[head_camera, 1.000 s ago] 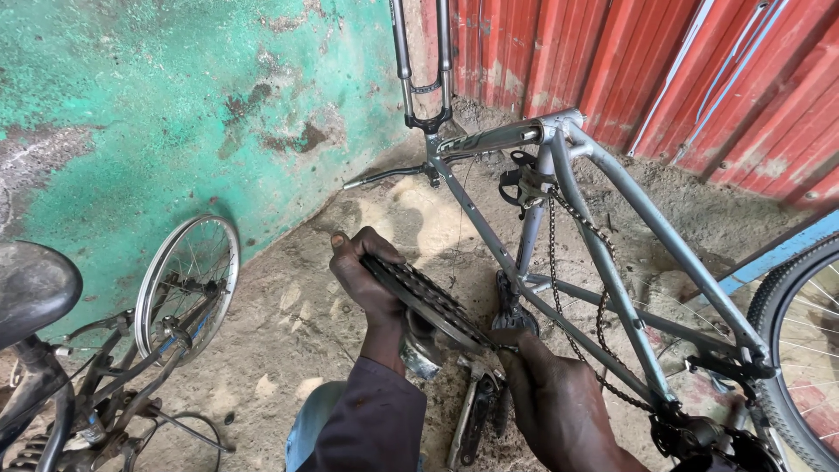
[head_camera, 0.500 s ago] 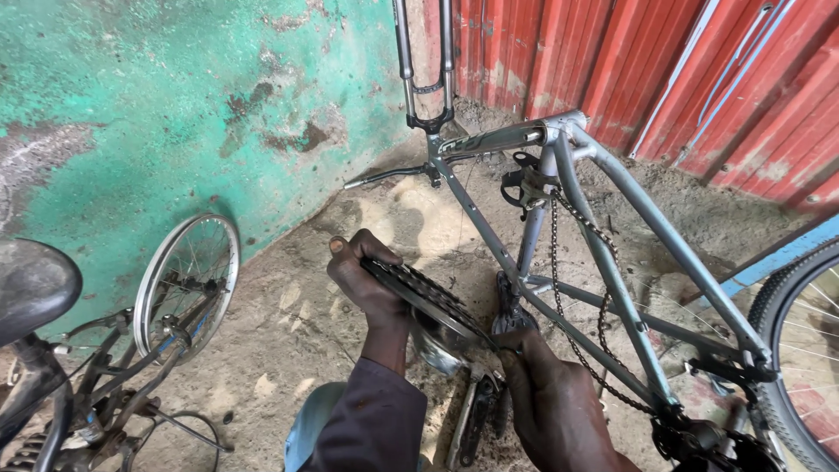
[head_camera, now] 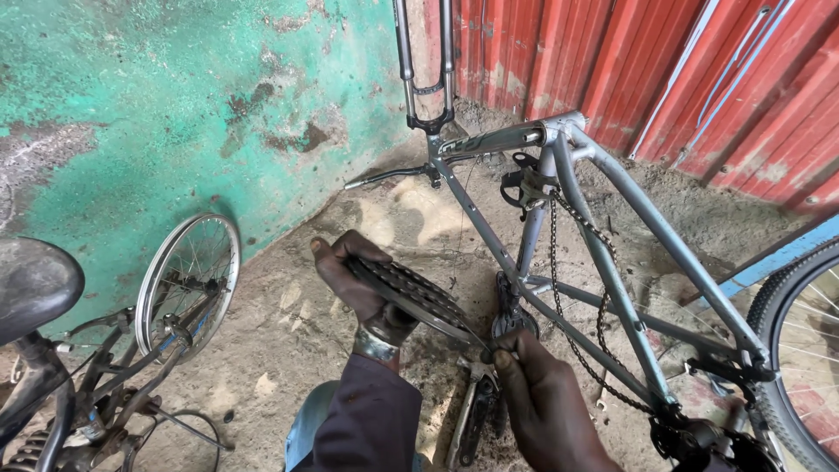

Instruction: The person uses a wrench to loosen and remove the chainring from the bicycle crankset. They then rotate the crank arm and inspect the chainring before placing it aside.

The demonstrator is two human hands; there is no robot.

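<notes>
The left hand [head_camera: 365,284] gripped the far edge of a dark, toothed metal chainring set [head_camera: 411,297], fingers curled over its rim, holding it near the middle of the scene. The right hand [head_camera: 537,393] pinched the ring's near right edge with closed fingers. Just behind stood an upturned grey metal bicycle frame [head_camera: 603,253] with a loose, rusty chain [head_camera: 568,262] hanging from it. At far left, a spoked silver wheel [head_camera: 188,280] leaned against a flaking green wall [head_camera: 175,114]; red corrugated sheeting [head_camera: 699,70] rose at far right.
</notes>
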